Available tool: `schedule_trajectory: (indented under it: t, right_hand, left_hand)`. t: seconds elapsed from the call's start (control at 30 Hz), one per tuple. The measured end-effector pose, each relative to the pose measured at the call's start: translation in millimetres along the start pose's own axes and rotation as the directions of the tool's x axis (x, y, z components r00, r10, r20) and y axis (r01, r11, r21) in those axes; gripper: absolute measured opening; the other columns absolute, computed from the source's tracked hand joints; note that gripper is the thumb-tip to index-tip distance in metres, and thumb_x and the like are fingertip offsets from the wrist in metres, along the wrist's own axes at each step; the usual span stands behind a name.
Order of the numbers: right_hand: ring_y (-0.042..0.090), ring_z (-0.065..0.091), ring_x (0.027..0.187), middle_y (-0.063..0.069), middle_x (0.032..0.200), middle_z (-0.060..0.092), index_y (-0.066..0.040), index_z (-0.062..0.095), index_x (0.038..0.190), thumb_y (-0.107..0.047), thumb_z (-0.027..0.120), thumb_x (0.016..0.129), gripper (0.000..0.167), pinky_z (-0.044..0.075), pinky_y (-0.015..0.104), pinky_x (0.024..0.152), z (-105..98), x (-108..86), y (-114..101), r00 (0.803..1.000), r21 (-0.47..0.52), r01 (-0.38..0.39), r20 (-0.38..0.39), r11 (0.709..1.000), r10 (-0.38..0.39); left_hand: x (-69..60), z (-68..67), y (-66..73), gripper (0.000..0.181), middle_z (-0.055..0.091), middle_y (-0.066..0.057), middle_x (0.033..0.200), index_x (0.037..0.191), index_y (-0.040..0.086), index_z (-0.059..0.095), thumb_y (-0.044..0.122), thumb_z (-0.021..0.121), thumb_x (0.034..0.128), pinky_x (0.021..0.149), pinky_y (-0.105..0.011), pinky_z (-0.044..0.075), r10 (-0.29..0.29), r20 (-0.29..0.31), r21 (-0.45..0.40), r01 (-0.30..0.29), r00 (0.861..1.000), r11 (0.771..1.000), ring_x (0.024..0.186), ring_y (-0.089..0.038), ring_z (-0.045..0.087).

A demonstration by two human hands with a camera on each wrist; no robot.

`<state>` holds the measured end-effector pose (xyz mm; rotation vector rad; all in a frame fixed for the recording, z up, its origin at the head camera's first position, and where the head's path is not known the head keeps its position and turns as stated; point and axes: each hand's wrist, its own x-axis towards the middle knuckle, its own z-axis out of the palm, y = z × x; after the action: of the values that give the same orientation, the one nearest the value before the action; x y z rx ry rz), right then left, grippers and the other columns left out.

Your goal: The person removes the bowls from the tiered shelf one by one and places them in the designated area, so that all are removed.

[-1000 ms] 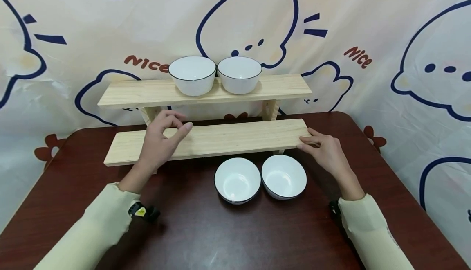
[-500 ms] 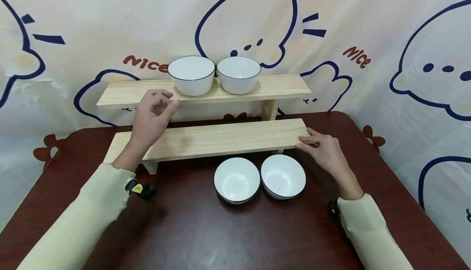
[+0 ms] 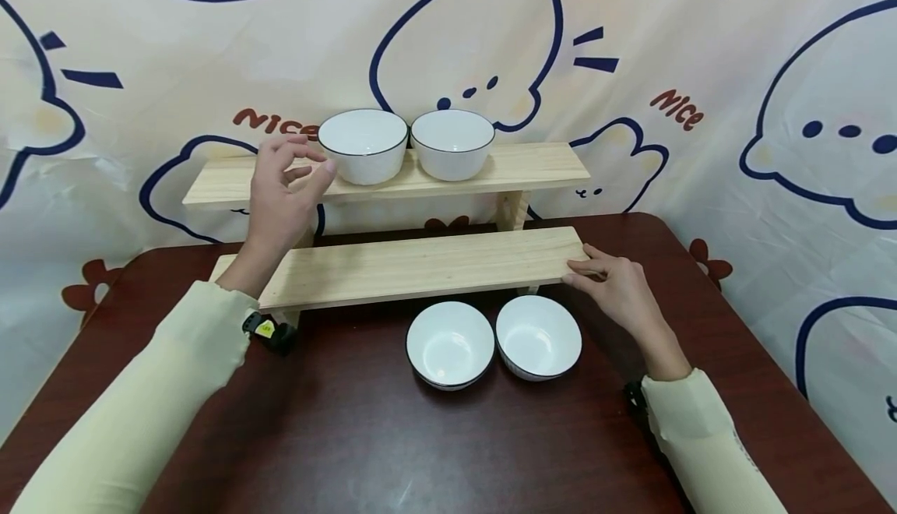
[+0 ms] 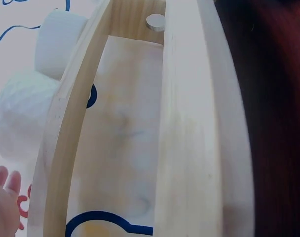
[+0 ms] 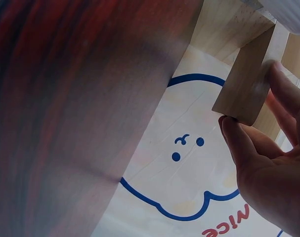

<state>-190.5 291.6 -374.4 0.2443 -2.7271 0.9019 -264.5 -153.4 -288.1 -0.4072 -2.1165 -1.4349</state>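
Observation:
A two-tier wooden shelf (image 3: pixel 427 263) of pale boards stands on the table. My right hand (image 3: pixel 620 292) grips the right end of its lower board, thumb and fingers on either side of the edge (image 5: pixel 246 79). On the upper board (image 3: pixel 539 165) sit two white bowls with dark rims, a left one (image 3: pixel 367 165) and a right one (image 3: pixel 452 162), side by side. My left hand (image 3: pixel 280 191) is raised at the upper board's left part, fingers loosely bent, just left of the left bowl. The left wrist view shows a small gap between fingertips (image 4: pixel 14 180) and bowl.
Two more white bowls, a left one (image 3: pixel 450 346) and a right one (image 3: pixel 538 339), stand together on the dark red-brown table (image 3: pixel 392 452) before the shelf. A cartoon-printed cloth (image 3: pixel 294 54) hangs close behind and along the sides.
My left hand has risen from above the lower board to the upper board, beside the left bowl. The right hand keeps its hold on the lower board's end; the bowls stay put.

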Motion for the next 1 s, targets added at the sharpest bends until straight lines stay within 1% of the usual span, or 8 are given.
schedule_trajectory:
  t: [0.13,0.33,0.6,0.8,0.9,0.93,0.97,1.0]
  right_hand:
    - [0.046,0.057,0.121,0.029,0.142,0.050,0.003,0.072,0.117,-0.016,0.079,0.090,0.033,0.057,0.053,0.079,0.7,0.0,0.5,1.000,0.000,0.001,-0.003,1.000,-0.001]
    - [0.046,0.056,0.123,0.029,0.143,0.051,0.004,0.072,0.117,-0.016,0.079,0.091,0.034,0.057,0.053,0.080,0.9,0.9,-0.2,1.000,0.003,0.005,0.004,1.000,-0.005]
    - [0.046,0.056,0.122,0.029,0.142,0.051,0.003,0.072,0.117,-0.017,0.079,0.091,0.034,0.057,0.053,0.079,0.5,0.3,-0.5,1.000,-0.002,0.000,0.006,1.000,0.000]
    - [0.046,0.057,0.121,0.028,0.143,0.051,0.003,0.072,0.117,-0.017,0.079,0.091,0.034,0.058,0.052,0.076,0.7,-0.5,-0.2,1.000,-0.005,-0.004,0.000,1.000,0.004]
    - [0.046,0.058,0.120,0.028,0.143,0.051,0.003,0.072,0.117,-0.017,0.079,0.090,0.034,0.058,0.052,0.076,0.6,-0.4,0.0,1.000,-0.007,-0.002,-0.003,1.000,0.002]
    - [0.046,0.058,0.120,0.028,0.142,0.051,0.003,0.072,0.117,-0.017,0.079,0.091,0.033,0.058,0.052,0.076,0.5,-0.3,0.1,1.000,-0.007,-0.001,-0.003,1.000,0.001]
    - [0.046,0.058,0.120,0.028,0.142,0.051,0.003,0.073,0.117,-0.017,0.079,0.090,0.033,0.058,0.052,0.076,0.5,-0.2,0.3,1.000,-0.007,0.000,-0.004,1.000,0.000]
    - [0.046,0.057,0.121,0.028,0.142,0.051,0.003,0.073,0.117,-0.017,0.079,0.090,0.033,0.058,0.053,0.077,0.5,-0.1,0.4,1.000,-0.008,0.001,-0.004,1.000,-0.001]
  left_hand:
    - [8.1,1.5,-0.4,0.033,0.043,-0.011,0.139,0.112,-0.002,0.068,0.026,0.072,0.0950,0.104,-0.039,0.046,-0.046,-0.006,-0.037,0.046,0.999,0.998,0.129,-0.015,0.040]
    - [15.1,1.9,-2.0,0.036,0.042,-0.007,0.140,0.112,-0.001,0.071,0.027,0.078,0.0905,0.107,-0.039,0.044,-0.123,-0.014,-0.063,0.122,0.992,0.991,0.130,-0.014,0.036]
    - [20.6,4.4,-1.5,0.035,0.042,-0.006,0.147,0.106,-0.001,0.070,0.026,0.082,0.0861,0.110,-0.044,0.042,-0.165,0.025,-0.090,0.167,0.986,0.982,0.136,-0.018,0.035]
    - [22.8,9.1,-1.0,0.033,0.039,-0.006,0.157,0.101,0.007,0.063,0.023,0.086,0.0827,0.112,-0.046,0.039,-0.189,0.067,-0.121,0.196,0.980,0.973,0.144,-0.023,0.034]
    - [23.4,13.5,-0.7,0.037,0.038,-0.008,0.158,0.100,0.009,0.056,0.020,0.086,0.0817,0.111,-0.041,0.040,-0.182,0.088,-0.143,0.193,0.979,0.971,0.143,-0.024,0.038]
    - [23.9,15.2,-0.4,0.039,0.039,-0.008,0.157,0.100,0.011,0.053,0.020,0.086,0.0816,0.108,-0.037,0.042,-0.183,0.094,-0.143,0.195,0.979,0.970,0.140,-0.023,0.041]
    - [24.4,16.7,0.3,0.041,0.043,-0.008,0.154,0.100,0.012,0.050,0.022,0.086,0.0817,0.101,-0.031,0.045,-0.187,0.100,-0.133,0.200,0.977,0.971,0.131,-0.021,0.048]
    - [24.9,18.0,1.3,0.044,0.043,-0.007,0.153,0.100,0.013,0.048,0.023,0.086,0.0818,0.095,-0.028,0.046,-0.194,0.107,-0.121,0.206,0.975,0.971,0.127,-0.019,0.048]
